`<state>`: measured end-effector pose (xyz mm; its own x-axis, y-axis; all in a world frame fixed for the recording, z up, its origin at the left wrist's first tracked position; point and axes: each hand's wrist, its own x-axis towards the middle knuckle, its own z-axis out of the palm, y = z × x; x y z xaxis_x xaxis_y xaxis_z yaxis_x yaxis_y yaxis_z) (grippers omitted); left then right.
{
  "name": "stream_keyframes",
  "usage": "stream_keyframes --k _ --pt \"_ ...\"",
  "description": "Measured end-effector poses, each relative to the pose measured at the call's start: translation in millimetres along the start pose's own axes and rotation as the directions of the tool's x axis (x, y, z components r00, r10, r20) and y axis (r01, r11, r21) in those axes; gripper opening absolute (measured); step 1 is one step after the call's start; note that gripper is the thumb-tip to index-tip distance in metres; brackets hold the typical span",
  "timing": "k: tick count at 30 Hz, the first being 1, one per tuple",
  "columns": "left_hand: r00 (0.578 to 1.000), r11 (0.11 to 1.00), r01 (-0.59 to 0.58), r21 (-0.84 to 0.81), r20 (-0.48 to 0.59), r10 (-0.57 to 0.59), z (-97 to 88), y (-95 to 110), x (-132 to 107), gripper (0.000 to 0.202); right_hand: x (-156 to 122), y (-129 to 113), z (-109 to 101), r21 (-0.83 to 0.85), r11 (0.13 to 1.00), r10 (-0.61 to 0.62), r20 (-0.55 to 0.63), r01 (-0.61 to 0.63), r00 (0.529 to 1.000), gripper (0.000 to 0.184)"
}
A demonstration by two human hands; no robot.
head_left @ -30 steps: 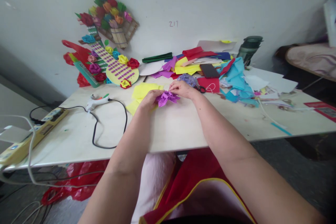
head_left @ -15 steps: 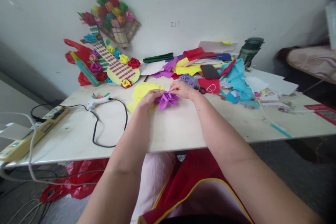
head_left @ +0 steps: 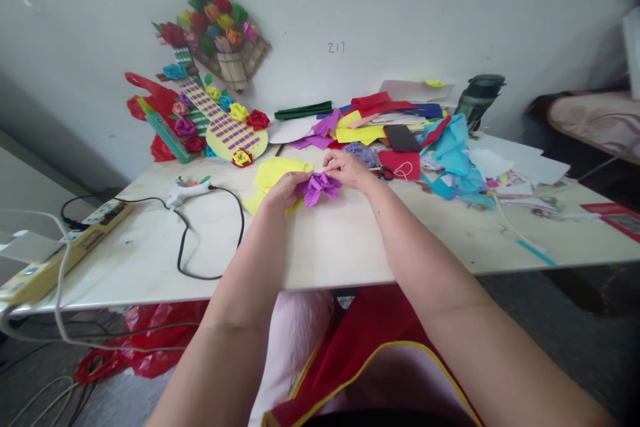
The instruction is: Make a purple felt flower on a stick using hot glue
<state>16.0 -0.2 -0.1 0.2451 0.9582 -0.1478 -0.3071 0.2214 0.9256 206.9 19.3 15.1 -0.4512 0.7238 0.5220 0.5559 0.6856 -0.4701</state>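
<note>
Cluttered craft table: left hand and right hand both pinch purple paper flower, fingers closed on it.

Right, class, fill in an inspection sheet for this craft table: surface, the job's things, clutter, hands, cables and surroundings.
Surface: pale wooden table, pushed against the wall.
Job's things: purple paper flower low over the table, yellow paper lying just behind it.
Clutter: pile of coloured paper, scissors and green bottle, all right of the hands.
Hands: left hand and right hand both hold the flower, fingers closed on it.
Cables: black cable loops from the glue gun; power strip at the left edge.
Surroundings: paper guitar leaning on the white wall; red bag under the table.
</note>
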Motion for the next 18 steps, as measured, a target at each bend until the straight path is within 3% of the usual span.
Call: stream_keyframes --k 6,18 --pt "0.996 0.995 0.068 -0.079 -0.061 -0.073 2.8 0.2 3.2 0.008 -1.4 -4.0 1.5 -0.054 0.998 0.017 -0.044 -0.02 0.999 0.014" --pt "0.996 0.99 0.036 -0.138 -0.075 -0.046 2.6 -0.7 5.6 0.009 -2.1 -10.4 2.7 -0.124 0.992 0.005 -0.101 -0.017 0.995 0.015"
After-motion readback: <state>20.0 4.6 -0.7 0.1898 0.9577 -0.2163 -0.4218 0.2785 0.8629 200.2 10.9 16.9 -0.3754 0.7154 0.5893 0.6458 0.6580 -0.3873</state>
